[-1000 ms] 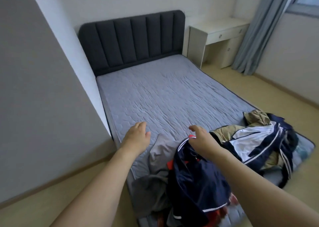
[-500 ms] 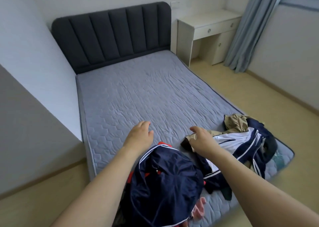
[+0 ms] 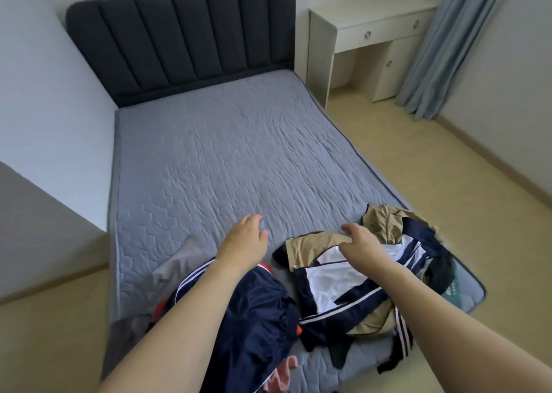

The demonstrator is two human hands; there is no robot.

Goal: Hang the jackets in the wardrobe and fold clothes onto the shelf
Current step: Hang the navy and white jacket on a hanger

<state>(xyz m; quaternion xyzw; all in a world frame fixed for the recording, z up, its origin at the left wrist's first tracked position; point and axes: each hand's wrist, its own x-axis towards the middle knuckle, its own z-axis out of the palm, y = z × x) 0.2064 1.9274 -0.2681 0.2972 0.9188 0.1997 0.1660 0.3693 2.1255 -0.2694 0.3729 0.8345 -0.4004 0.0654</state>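
Note:
Two heaps of clothes lie at the foot of the grey bed [image 3: 215, 153]. Under my left forearm is a navy jacket [image 3: 254, 318] with white stripes and red trim, on top of a grey garment [image 3: 179, 270]. To the right a navy and white jacket [image 3: 334, 285] is tangled with a tan jacket [image 3: 310, 243]. My left hand [image 3: 245, 241] hovers over the mattress beyond the navy jacket, fingers relaxed, holding nothing. My right hand [image 3: 358, 240] reaches over the tan jacket with loosely curved fingers and no grip that I can see.
A dark padded headboard [image 3: 179, 34] stands at the far end. A white desk with drawers [image 3: 373, 25] sits to the right of it, beside a blue-grey curtain [image 3: 442, 49]. Walls close in on the left. Bare floor [image 3: 448, 183] runs along the bed's right side.
The view has moved right and closer to the bed. My right hand came off the navy jacket and now reaches over the tan one. My left hand stays out in front, empty.

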